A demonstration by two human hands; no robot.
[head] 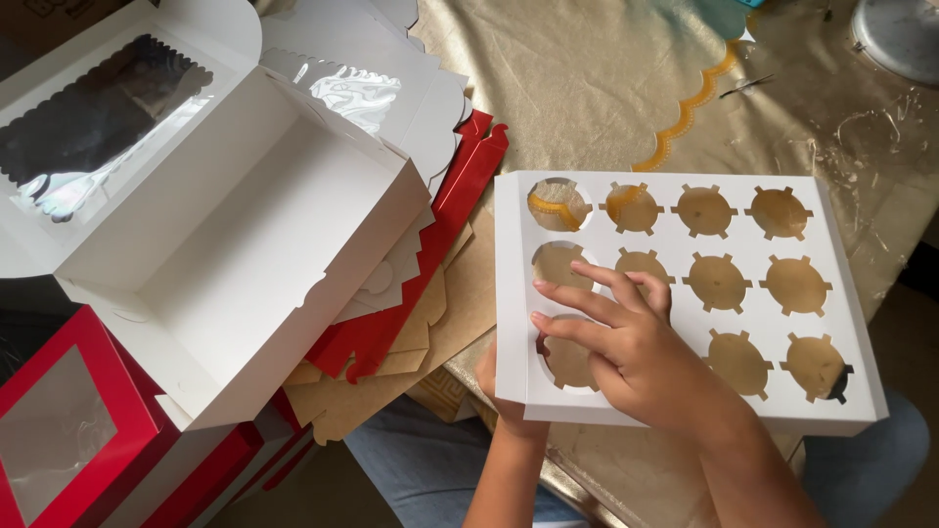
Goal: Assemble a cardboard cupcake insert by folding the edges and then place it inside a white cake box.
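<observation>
The right hand [636, 357], fingers spread, pressed the white cupcake insert [685, 293]; the left hand [499, 386] gripped its near-left corner, fingers hidden. Hard pressing could probably crease the thin card.

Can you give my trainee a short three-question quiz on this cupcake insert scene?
1. True or false: the right hand rests its fingers on top of the white cupcake insert.
2. How many round holes does the insert have per row, counting the top row?
3. Where is the left hand? A) on the open white window box B) under the insert's near left corner C) on the red box

Key: 1 true. 2 four. 3 B; only part of it shows, so its grip on the edge is not clear.
</observation>
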